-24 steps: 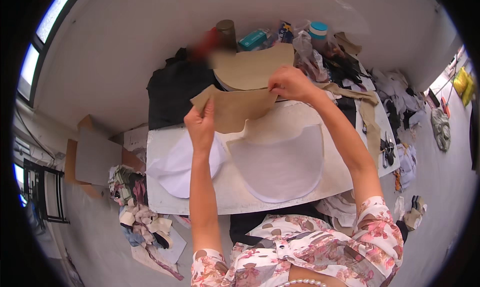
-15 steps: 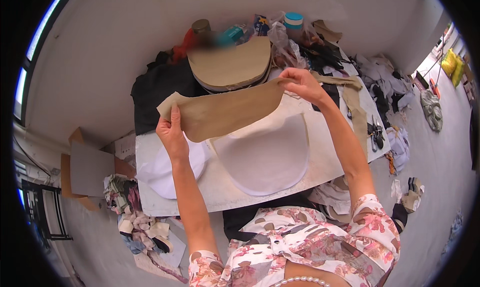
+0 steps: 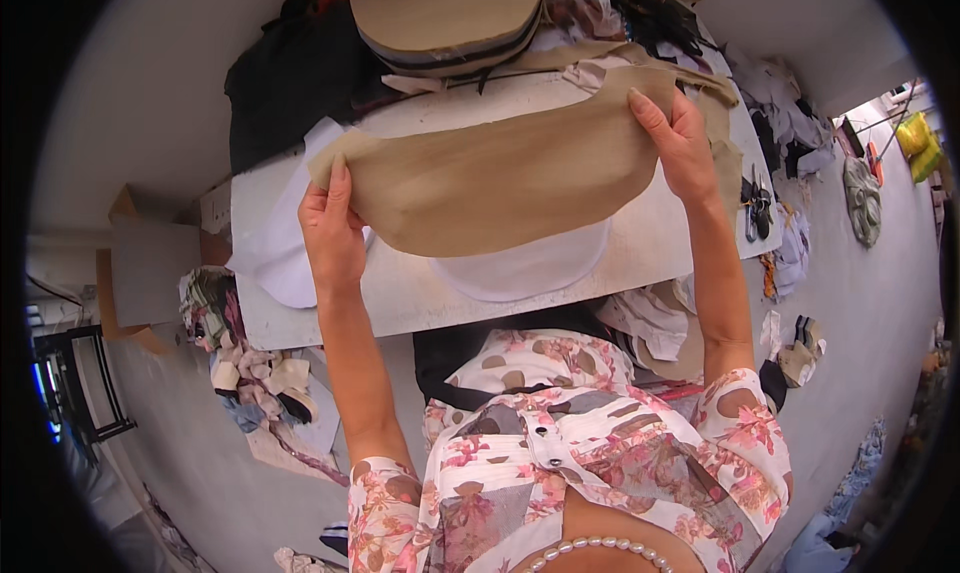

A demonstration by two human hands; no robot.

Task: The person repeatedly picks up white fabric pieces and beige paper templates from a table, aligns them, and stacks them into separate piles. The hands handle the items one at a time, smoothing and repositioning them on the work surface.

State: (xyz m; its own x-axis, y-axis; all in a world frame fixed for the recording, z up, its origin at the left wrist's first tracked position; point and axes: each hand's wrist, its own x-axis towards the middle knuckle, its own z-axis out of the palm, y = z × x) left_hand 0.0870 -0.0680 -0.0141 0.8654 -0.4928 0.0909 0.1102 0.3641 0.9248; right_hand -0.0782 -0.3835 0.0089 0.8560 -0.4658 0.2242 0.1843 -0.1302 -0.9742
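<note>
A tan piece of cut fabric (image 3: 500, 168) with a curved lower edge is stretched between my two hands above the table. My left hand (image 3: 333, 223) pinches its left corner, thumb on top. At the other end, my right hand (image 3: 680, 148) grips the right corner, also thumb on top. Beneath the fabric a white rounded panel (image 3: 520, 273) lies on the white table (image 3: 400, 308), mostly covered from view. Another white sheet (image 3: 285, 238) lies to the left, partly behind my left hand.
At the back stands a stack of tan curved pieces (image 3: 450, 18), beside black cloth (image 3: 290, 93). Scissors (image 3: 758, 208) lie near the right edge. Cloth scraps (image 3: 265, 373) and a cardboard box (image 3: 150, 273) are on the floor at left; more scraps (image 3: 790, 143) heap at right.
The tan fabric is spread wider and flatter, with its right end now gripped by my right thumb on top. My view has tilted down toward my body.
</note>
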